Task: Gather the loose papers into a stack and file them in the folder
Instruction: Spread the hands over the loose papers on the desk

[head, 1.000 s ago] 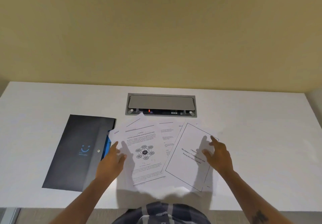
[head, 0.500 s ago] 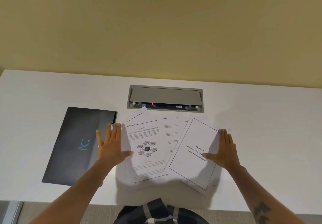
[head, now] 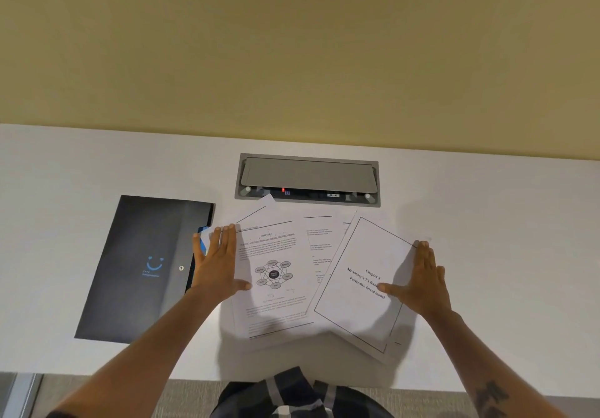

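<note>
the papers [head: 292,274] are best swept inward with both palms pressed lightly, so no sheet buckles or slips under another. the left hand [head: 216,265] lies flat and spread on the fan's left edge, the right hand [head: 418,282] likewise on its right edge; nothing is gripped. the folder [head: 143,268] lies closed just left of the papers.

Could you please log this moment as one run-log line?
step: gathering | left hand: flat on papers | right hand: flat on papers | folder: closed, left
</note>
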Tool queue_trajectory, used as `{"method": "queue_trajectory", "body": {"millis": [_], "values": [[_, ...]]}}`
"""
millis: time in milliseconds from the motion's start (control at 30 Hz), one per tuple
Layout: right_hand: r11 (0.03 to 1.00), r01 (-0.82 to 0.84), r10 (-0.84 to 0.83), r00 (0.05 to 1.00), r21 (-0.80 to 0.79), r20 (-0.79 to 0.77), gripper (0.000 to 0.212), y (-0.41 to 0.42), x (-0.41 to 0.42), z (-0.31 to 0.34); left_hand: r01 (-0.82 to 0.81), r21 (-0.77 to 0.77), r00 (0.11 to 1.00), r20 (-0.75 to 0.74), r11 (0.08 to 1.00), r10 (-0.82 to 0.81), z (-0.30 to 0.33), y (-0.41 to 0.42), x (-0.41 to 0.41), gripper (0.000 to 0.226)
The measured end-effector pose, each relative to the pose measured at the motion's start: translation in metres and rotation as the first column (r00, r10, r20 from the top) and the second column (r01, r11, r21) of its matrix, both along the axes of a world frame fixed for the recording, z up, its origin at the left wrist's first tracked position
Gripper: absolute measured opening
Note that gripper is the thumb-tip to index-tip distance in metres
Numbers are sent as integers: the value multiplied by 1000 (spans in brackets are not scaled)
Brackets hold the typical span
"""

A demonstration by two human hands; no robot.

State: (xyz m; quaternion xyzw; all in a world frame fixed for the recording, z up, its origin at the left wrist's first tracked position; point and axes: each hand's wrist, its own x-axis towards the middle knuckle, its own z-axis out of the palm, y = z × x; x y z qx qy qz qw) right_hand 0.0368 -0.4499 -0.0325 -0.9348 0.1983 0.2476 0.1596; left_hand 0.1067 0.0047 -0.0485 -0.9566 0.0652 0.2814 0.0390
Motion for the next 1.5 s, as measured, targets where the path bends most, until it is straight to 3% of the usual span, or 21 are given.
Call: {"method": "queue_trajectory", "body": {"millis": [267,500,600,733,800,867,933,1167,1333,1500], "values": [[999,-33,34,996,-5,82,139,4,-4,-5,-42,19,999,-10,999,43,3,-8,-1,142],[1000,20,-19,983,-5,180,125,16,-12,-3,-58,-53,998,-13,997,57,10,-11,1,138],[995,101,-99,977,2,191,125,23,-16,-3,-128,-214,991,15,968,135,14,-9,9,123],[976,208,-217,957,65,193,134,26,-20,-5,-223,-459,940,132,860,314,19,2,16,92],[967,246,-256,939,73,230,133,25,-19,-5,-294,-516,920,75,804,385,22,3,17,91],[963,263,-270,930,62,251,131,23,-18,-4,-351,-514,921,-36,783,388,25,1,17,103],[959,272,-282,925,75,256,128,21,-16,-3,-329,-471,940,-80,819,332,22,-1,12,109],[795,513,-599,748,324,285,116,19,-10,6,-267,-395,958,-10,879,287,13,-5,9,110],[748,584,-663,683,315,307,96,22,-12,4,-221,-344,972,1,912,236,11,-5,13,120],[749,602,-662,669,277,337,57,22,-13,5,-181,-315,980,18,932,196,12,-5,14,122]]}}
